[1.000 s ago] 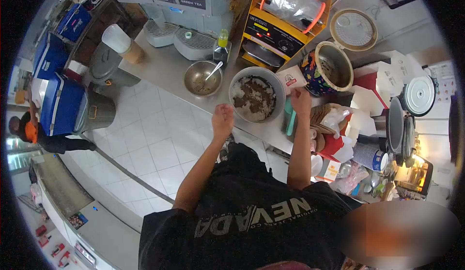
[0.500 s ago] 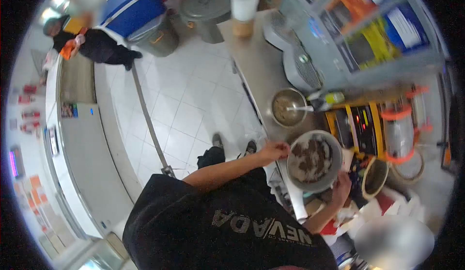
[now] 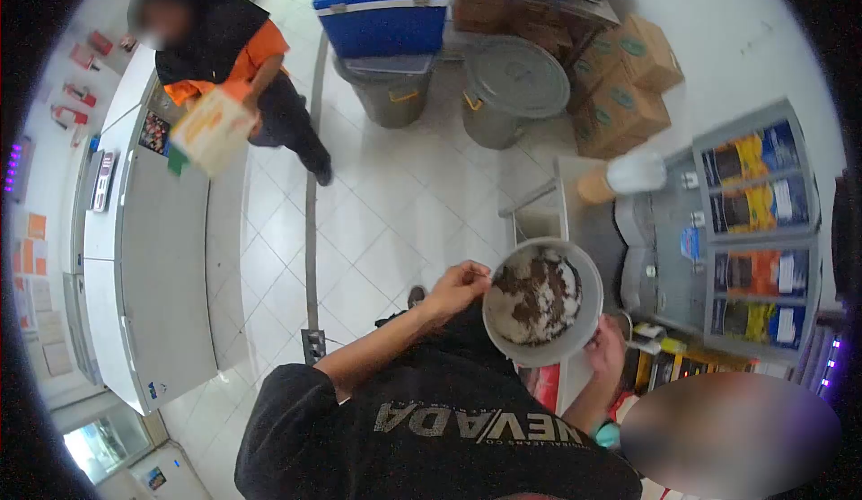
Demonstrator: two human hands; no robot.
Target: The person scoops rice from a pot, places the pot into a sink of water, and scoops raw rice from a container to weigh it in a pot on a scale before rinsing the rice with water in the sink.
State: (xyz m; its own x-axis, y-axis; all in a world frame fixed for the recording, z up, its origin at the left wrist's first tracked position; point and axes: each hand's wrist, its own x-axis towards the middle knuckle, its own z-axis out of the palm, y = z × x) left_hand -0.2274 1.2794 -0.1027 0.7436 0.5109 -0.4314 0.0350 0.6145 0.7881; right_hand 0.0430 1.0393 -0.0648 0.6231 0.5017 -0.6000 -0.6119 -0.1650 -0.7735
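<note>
A round pale plastic tub (image 3: 501, 343) with brown and white powder (image 3: 539, 298) in it is held up in front of my body, slightly tilted. My left hand (image 3: 462, 286) pinches its rim on the left side. On the right side my right hand (image 3: 606, 346) grips the tub's outer wall near the rim, with the thumb up. A steel worktable (image 3: 593, 231) lies just beyond the tub, partly hidden by it.
A person (image 3: 256, 60) in orange and black walks at the left with a pale printed package (image 3: 214, 130), beside a white chest freezer (image 3: 171, 258). Ahead are lidded grey bins (image 3: 516, 78), a blue cooler (image 3: 384, 15) and cardboard boxes (image 3: 628, 109). Packets hang in a rack (image 3: 759, 231) at the right.
The tub has come off the worktable into both hands and moved left, as my view turned. The other person is closer, now holding the package. The steel bowl is no longer plainly visible.
</note>
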